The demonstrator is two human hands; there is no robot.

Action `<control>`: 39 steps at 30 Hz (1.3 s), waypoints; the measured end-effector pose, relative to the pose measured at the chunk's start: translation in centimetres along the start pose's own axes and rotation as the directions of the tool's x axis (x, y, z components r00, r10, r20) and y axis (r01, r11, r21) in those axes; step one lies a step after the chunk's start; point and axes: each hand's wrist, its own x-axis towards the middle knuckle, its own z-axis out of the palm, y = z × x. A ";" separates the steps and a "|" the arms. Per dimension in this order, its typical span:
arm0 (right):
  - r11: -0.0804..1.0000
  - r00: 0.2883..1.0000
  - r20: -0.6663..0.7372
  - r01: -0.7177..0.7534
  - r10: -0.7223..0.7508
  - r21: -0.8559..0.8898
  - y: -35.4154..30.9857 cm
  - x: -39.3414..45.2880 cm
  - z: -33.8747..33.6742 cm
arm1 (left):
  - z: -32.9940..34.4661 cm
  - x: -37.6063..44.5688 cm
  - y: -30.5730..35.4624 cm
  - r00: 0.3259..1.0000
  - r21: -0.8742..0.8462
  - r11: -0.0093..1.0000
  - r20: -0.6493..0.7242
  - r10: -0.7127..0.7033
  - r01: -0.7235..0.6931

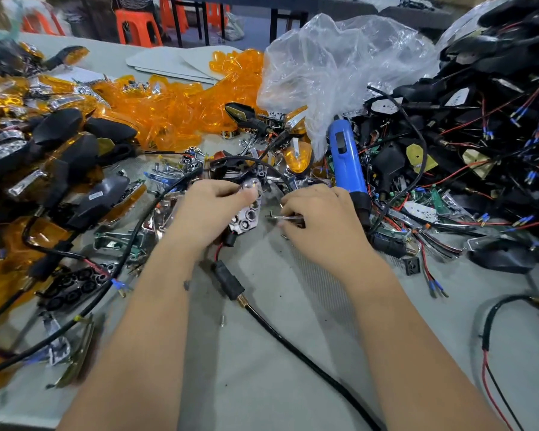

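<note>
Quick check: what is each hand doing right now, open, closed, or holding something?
Left hand: closed, fingers gripping the chrome reflector.
Right hand: closed, fingers pinching a thin metal tool, perhaps tweezers.

floor: dark | orange stools | dark table legs | worktable: grey

The reflector is shiny silver, like a mirror. The thin metal strip gleams too. The lens covers are glossy orange see-through plastic. The bag is clear, crinkly plastic. The electric screwdriver is smooth blue plastic. The lamp shells are dull black plastic.
</note>
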 end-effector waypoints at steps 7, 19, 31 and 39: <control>0.969 1.000 -0.019 0.023 -0.019 0.244 -0.9 1.2 -1.2 | -0.7 1.4 0.2 0.989 0.252 0.960 -0.057 0.139 -0.121; 0.980 0.982 0.116 0.129 -0.147 0.152 -5.4 19.3 0.4 | -0.9 1.6 -0.7 0.783 -0.309 0.930 -0.620 -0.039 -0.198; 0.972 0.876 0.430 0.156 -0.218 0.176 -10.5 27.4 9.0 | -1.0 2.9 -0.8 0.761 -0.385 0.897 -0.642 -0.091 -0.218; 0.995 0.882 0.462 0.078 -0.098 0.062 -5.6 23.9 6.0 | -1.2 3.5 -1.0 0.825 -0.363 0.906 -0.565 -0.027 -0.219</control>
